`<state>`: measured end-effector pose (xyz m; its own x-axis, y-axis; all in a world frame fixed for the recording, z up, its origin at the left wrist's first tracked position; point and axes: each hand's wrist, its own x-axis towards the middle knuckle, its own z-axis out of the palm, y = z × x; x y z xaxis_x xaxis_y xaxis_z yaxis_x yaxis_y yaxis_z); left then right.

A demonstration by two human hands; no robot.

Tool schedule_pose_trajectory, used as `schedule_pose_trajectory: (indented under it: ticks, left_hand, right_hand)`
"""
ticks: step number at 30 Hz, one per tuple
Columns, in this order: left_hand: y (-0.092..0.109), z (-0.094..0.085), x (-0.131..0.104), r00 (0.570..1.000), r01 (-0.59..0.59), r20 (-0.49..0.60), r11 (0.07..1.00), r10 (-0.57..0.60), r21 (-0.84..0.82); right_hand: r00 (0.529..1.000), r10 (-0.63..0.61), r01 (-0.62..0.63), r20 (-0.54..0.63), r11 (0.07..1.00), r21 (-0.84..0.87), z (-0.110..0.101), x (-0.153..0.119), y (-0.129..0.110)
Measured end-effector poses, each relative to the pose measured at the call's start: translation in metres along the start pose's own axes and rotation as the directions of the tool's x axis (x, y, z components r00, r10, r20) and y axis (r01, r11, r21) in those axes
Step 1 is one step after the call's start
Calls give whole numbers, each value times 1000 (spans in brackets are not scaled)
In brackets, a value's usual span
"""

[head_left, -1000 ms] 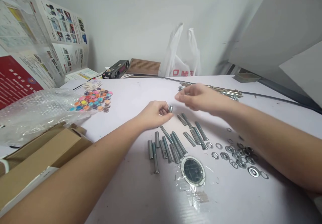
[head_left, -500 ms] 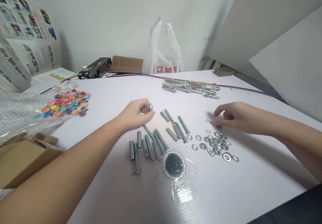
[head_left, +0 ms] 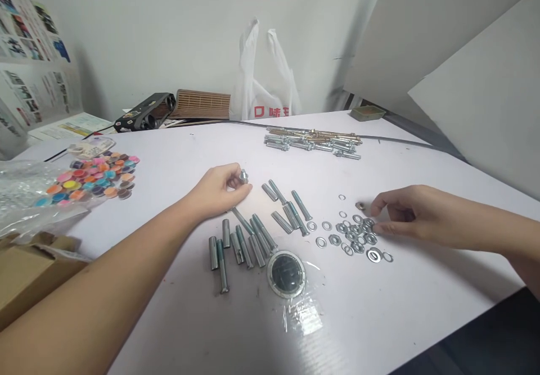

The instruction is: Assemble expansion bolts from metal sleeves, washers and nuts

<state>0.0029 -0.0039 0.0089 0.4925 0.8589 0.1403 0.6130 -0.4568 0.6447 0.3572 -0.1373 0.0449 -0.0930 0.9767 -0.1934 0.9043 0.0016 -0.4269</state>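
Observation:
My left hand (head_left: pixel 221 188) is closed around a metal bolt (head_left: pixel 243 176), whose shiny end shows past the fingers; the rest is hidden in the grip. At the right edge of a pile of hex nuts (head_left: pixel 358 244) and flat washers (head_left: pixel 321 242) is my right hand (head_left: pixel 407 217). Its thumb and forefinger are apart, with the tips beside a nut (head_left: pixel 368 224) and nothing visibly gripped. Thin spring washers (head_left: pixel 342 197) lie loose behind the pile. Between the hands are several bolts (head_left: pixel 301 205) and metal sleeves (head_left: pixel 282 222), with more sleeves (head_left: pixel 213 253) nearer me.
Assembled expansion bolts (head_left: pixel 312 141) lie heaped at the back. A round dark disc (head_left: pixel 286 274) is taped in front. Left are colourful discs (head_left: pixel 90 177), plastic wrap (head_left: pixel 25 186) and a cardboard box (head_left: pixel 37 276). A white bag (head_left: pixel 265 82) hangs behind the table (head_left: pixel 189 319).
My right hand has moved nearer me, from the loose washers down to the edge of the nut pile. My left hand keeps its hold on the bolt. The view has shifted slightly.

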Motion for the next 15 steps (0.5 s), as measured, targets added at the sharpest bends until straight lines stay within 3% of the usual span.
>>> schedule_pose_trajectory:
  ticks: [3,10,12,15]
  left_hand:
    - [0,0,0,1000,18,13,999,-18,-30]
    - [0,0,-1,1000,11,0,999,-11,-46]
    - [-2,1,-1,1000,1,-5,999,-1,-52]
    - [-4,2,0,1000,-14,-11,998,14,-65]
  right_hand:
    - [986,50,-50,160,999,-3,4,-4,1]
    - [962,-45,33,268,998,50,-1,8,-3]
    - [960,-70,64,273,997,30,-9,14,-8]
    - [972,-134,142,192,989,-27,-21,28,-30]
